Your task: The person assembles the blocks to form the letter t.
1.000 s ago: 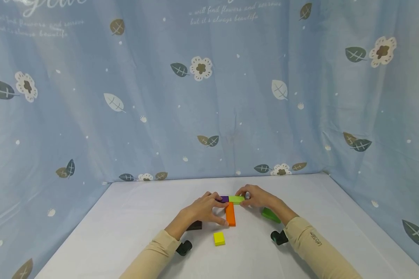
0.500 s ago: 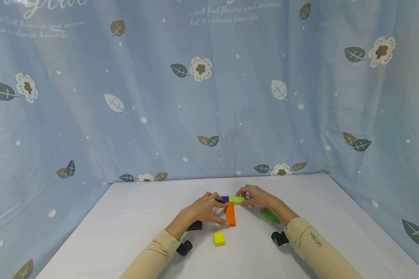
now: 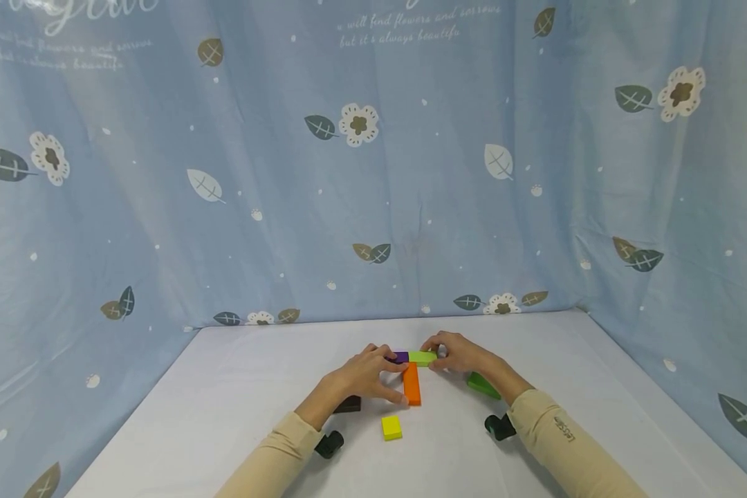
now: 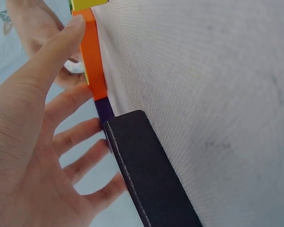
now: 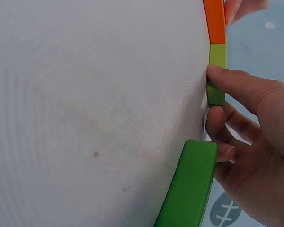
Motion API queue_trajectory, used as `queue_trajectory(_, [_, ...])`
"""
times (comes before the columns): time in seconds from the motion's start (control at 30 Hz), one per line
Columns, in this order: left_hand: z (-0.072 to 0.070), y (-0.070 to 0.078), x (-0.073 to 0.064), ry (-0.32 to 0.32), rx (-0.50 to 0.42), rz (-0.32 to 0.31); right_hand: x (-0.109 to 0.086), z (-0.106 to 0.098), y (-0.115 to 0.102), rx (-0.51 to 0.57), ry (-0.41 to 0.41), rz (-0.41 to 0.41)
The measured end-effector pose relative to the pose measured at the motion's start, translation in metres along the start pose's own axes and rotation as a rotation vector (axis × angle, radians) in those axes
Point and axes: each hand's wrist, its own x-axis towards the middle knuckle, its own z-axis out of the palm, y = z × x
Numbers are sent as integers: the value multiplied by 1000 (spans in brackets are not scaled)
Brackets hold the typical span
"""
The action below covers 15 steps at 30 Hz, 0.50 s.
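My left hand [image 3: 364,373] holds an orange block [image 3: 412,384], thumb at its near end and index finger at its far end. In the left wrist view, the other fingers reach to a purple block [image 4: 103,109] beyond the orange block. My right hand [image 3: 457,351] pinches a light green block [image 3: 421,357], its thumb [image 5: 220,75] on the near side. Purple and light green lie end to end in a row, partly covered by the fingers. The orange block stands out from their joint towards me, like the stem of a T.
A small yellow block [image 3: 391,427] lies nearer to me on the white table [image 3: 274,387]. Under the left wrist is a dark block [image 3: 348,404], partly hidden. A green block [image 3: 483,384] lies beside the right forearm. A patterned blue curtain [image 3: 274,207] encloses the table.
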Motion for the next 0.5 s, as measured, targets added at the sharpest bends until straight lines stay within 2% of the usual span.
queue_trajectory(0.5, [0,-1,1,5,16,3,2,-1,4,-42,7,-7])
